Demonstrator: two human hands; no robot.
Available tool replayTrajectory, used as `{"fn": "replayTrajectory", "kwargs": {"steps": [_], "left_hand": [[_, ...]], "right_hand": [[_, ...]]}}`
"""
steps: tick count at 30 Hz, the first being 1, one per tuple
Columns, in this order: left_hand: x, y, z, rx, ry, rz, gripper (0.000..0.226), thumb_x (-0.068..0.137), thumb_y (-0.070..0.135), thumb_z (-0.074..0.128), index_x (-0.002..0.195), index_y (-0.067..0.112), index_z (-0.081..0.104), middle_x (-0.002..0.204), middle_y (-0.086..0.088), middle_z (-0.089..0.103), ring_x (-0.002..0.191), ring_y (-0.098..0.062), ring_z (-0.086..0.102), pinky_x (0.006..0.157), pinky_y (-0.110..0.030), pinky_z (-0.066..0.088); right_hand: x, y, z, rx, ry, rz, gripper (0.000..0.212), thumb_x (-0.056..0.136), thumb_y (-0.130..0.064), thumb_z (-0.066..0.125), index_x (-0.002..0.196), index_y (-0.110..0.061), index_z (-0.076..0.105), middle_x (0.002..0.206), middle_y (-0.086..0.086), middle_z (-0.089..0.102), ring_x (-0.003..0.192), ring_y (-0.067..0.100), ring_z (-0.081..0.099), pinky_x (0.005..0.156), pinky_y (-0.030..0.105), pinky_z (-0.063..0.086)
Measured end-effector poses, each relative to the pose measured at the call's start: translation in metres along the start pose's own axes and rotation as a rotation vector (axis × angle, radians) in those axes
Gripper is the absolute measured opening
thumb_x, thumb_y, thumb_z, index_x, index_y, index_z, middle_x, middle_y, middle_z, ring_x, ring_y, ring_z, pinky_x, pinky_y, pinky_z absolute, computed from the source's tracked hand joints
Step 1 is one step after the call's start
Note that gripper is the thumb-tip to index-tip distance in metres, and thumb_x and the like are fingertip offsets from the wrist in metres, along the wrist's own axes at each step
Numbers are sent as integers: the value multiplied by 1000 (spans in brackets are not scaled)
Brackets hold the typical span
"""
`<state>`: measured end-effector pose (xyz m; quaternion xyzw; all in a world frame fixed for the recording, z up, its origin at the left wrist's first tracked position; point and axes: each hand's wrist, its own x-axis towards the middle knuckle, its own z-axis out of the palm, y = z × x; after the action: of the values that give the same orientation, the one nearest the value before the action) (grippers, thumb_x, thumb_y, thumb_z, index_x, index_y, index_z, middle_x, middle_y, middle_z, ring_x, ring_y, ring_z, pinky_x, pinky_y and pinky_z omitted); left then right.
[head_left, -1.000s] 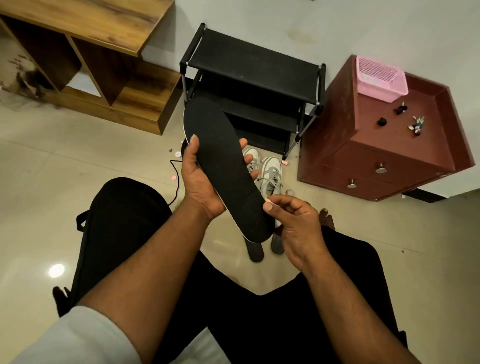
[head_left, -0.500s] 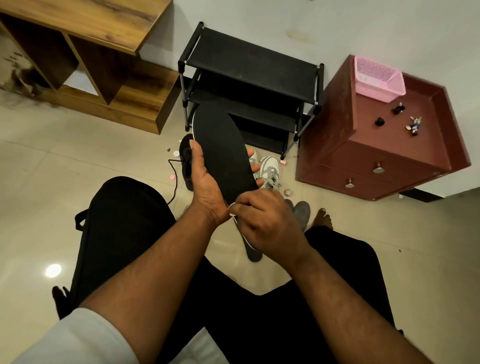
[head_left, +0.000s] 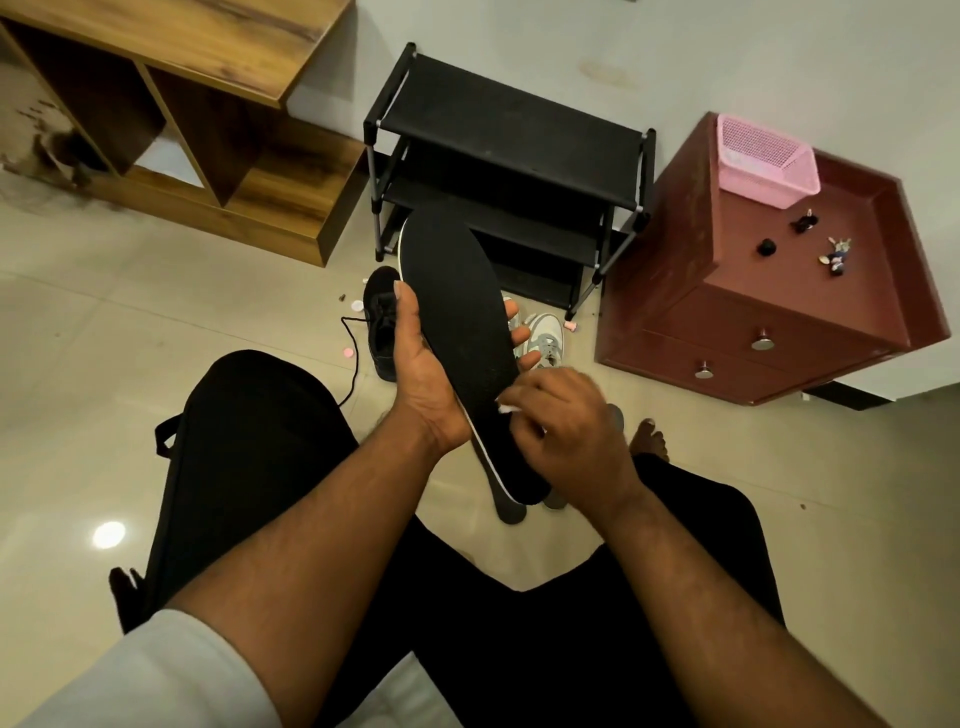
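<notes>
Wooden shelf (head_left: 171, 67): far left, against the wall.
Black shoe (head_left: 382, 332): on the floor, lace trailing, just behind the left hand.
Left hand (head_left: 426, 374): wrapped round the insole's middle, thumb on the near edge, fingertips showing on the far side.
Insole (head_left: 457, 301): black, white-edged, held above the lap, toe towards the shoe rack (head_left: 509, 119).
Sneakers (head_left: 545, 338): grey-white pair on the floor under the rack.
Right hand (head_left: 566, 426): blurred, fingers curled, pinching a small white piece (head_left: 506, 408) against the insole's heel end.
Cabinet (head_left: 753, 312): red-brown, far right, pink basket (head_left: 763, 156) on top.
</notes>
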<state>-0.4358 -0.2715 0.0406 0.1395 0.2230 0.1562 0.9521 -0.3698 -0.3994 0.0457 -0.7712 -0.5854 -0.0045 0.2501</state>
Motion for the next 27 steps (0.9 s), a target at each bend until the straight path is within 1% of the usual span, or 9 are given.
{"fn": "replayTrajectory", "kwargs": {"steps": [2,4,8,12,15,19,22,25,27], "left_hand": [[-1,0,0,19,7,0,91,84,81,28,104,7,75,106,-14,65,96,-27,59,86,-41,51],[-1,-2,1,46,35,15,89,85,79,29,110,6,73,106,-15,66,97,-28,59,86,-40,50],[-3,-5,2,120,77,44,81,90,74,28,87,13,80,96,-13,71,89,-27,62,82,-35,52],[-5,-5,-1,88,27,-20,85,86,78,33,107,5,72,101,-16,66,96,-29,59,86,-40,52],[-4,-7,0,92,-4,-59,84,84,78,34,103,5,71,95,-15,67,86,-26,66,79,-38,56],[-2,-11,-2,115,37,-42,83,86,76,36,109,4,70,100,-15,66,91,-27,62,86,-39,53],[-1,-11,-3,134,44,-27,81,86,75,37,102,6,75,101,-16,66,95,-29,60,88,-38,53],[-2,-9,-1,122,0,-65,80,83,75,39,97,5,76,95,-14,66,91,-26,59,86,-37,53],[-2,-9,-1,105,-12,-74,79,82,74,41,103,5,73,98,-14,64,92,-26,58,88,-39,50]], "right_hand": [[1,9,-2,-19,29,57,16,80,-3,62,92,-7,72,91,7,68,84,21,62,72,43,50],[3,3,0,-5,28,32,16,81,-4,62,93,-7,72,91,7,67,85,20,61,74,41,51],[8,-23,6,66,-6,-112,17,84,-9,58,92,-5,73,91,9,68,85,20,61,76,33,48],[11,1,3,20,32,-14,16,82,-6,60,92,-7,72,91,7,68,88,18,61,79,37,50],[10,18,-3,-13,51,57,19,83,-10,55,91,-8,72,91,6,68,88,19,61,77,40,49],[12,-5,0,31,34,-69,18,83,-8,57,91,-6,72,89,8,68,85,19,61,78,33,47],[11,-15,4,62,21,-116,18,83,-9,57,91,-5,72,89,9,68,84,20,61,78,32,47],[8,5,2,25,33,-19,16,81,-8,59,91,-7,72,90,6,67,87,18,61,79,37,48],[6,17,0,1,33,49,18,83,-12,57,92,-8,71,90,6,68,88,17,61,78,40,50]]}}
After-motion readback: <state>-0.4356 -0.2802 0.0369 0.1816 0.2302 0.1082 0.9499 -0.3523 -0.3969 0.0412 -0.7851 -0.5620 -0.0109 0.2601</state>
